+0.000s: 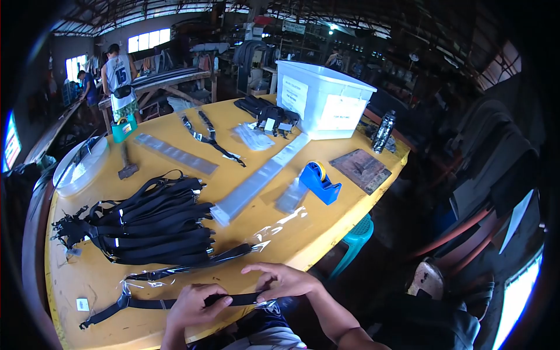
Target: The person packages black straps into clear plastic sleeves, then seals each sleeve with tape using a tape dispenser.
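Observation:
Near the table's front edge, a pair of black suspenders [149,304] lies stretched out, with its joining piece toward the left. My left hand [197,305] is closed around one of its straps. My right hand [284,281] pinches the same strap close to its end, between thumb and fingers, with the index finger raised. A second strap [192,268] runs just beyond my hands and looks covered in clear plastic. Left of my hands lies a thick bundle of black suspenders [157,224]. A small white tag [82,304] sits by the near-left edge.
On the yellow table [245,186] are a blue tape dispenser [320,183], clear plastic sleeves [256,182], a hammer [127,166], a dark plate [360,169], a bottle [383,132] and a white bin [324,99]. A green stool [353,242] stands right. People [119,79] are in the background.

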Action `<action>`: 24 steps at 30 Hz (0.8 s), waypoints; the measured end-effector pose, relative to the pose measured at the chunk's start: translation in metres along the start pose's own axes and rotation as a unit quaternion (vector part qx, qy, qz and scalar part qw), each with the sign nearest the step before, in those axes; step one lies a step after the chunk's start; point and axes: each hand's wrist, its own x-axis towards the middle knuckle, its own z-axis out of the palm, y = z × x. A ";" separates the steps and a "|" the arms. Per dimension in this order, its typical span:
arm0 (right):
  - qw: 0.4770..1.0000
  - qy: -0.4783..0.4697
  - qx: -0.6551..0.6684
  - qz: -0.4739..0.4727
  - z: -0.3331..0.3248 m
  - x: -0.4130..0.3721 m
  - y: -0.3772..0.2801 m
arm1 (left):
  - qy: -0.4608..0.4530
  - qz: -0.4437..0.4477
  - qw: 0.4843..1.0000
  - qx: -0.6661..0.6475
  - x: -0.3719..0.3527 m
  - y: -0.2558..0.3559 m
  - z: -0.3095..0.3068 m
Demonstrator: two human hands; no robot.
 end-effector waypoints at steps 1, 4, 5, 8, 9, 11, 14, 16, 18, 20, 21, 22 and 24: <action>1.000 -0.027 0.005 0.001 0.004 0.009 0.004 | -0.009 0.005 1.000 0.008 0.001 0.001 0.003; 0.996 -0.072 0.043 -0.039 0.023 0.033 0.013 | -0.034 -0.008 0.998 0.054 0.001 0.000 0.011; 0.995 -0.078 0.052 -0.038 0.027 0.039 0.011 | -0.038 -0.013 0.998 0.057 0.000 -0.003 0.012; 0.995 -0.084 0.060 -0.015 0.025 0.044 0.014 | 0.032 -0.017 0.998 0.046 -0.015 -0.015 0.003; 0.996 -0.074 0.039 -0.016 0.020 0.041 0.011 | 0.055 -0.008 0.998 0.024 -0.023 -0.024 -0.004; 0.997 -0.047 0.056 -0.007 0.013 0.035 0.004 | 0.071 -0.064 0.995 0.022 -0.043 -0.035 -0.018; 0.997 -0.040 0.040 0.053 0.016 0.039 0.011 | 0.113 -0.072 0.988 0.074 -0.060 -0.033 -0.031; 0.995 -0.057 0.042 0.065 0.029 0.050 0.009 | 0.106 -0.045 0.991 0.072 -0.060 -0.034 -0.029; 0.992 -0.084 0.053 0.077 0.044 0.067 0.009 | 0.097 -0.017 0.993 0.068 -0.057 -0.032 -0.027; 0.990 -0.102 0.039 0.088 0.059 0.084 0.004 | 0.101 -0.025 0.992 0.074 -0.060 -0.032 -0.025; 0.990 -0.100 0.025 0.096 0.066 0.090 0.003 | 0.091 -0.014 0.993 0.077 -0.063 -0.033 -0.024; 0.989 -0.110 0.027 0.097 0.073 0.095 0.003 | 0.095 -0.024 0.992 0.078 -0.066 -0.033 -0.023; 0.989 -0.106 0.053 0.087 0.086 0.104 0.003 | 0.107 -0.005 0.991 0.077 -0.074 -0.035 -0.023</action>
